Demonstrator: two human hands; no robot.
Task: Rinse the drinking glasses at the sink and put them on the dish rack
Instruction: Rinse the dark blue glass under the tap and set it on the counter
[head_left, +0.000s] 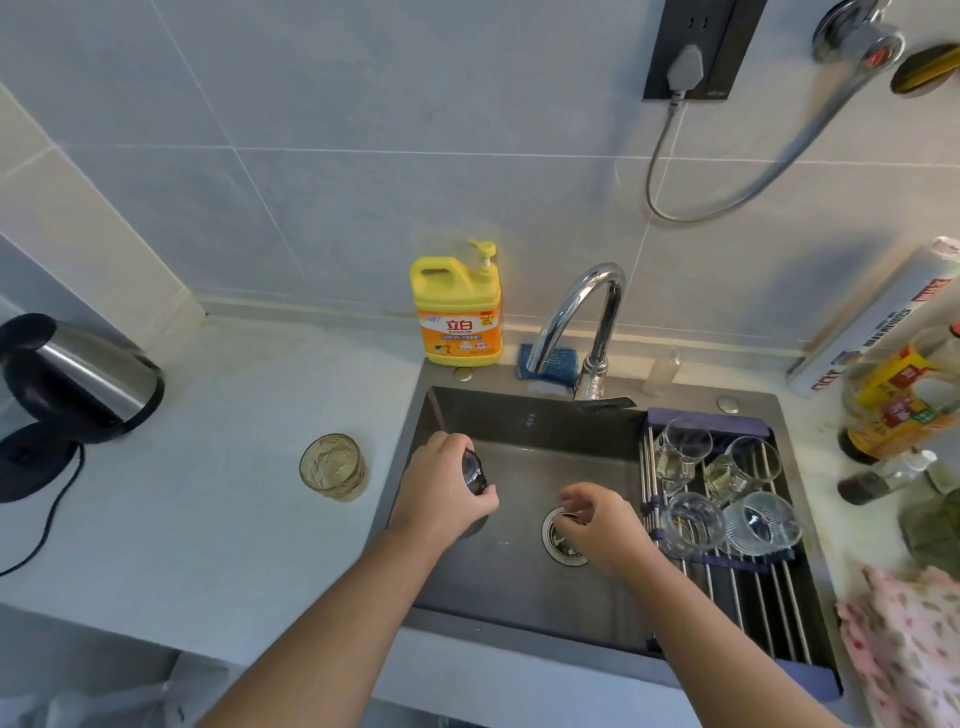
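1. Left hand (441, 488) grips a dark glass (474, 470), tilted, over the left side of the sink (519, 415).
2. Right hand (602, 525) hovers above the drain (558, 540), fingers loosely curled, holding nothing.
3. Dish rack (753, 597) spans the sink's right side and bears four clear glasses (693, 522).
4. Amber glass (332, 467) stands upright on the counter (208, 493), left of the sink.
5. No water visible at the faucet (587, 322).
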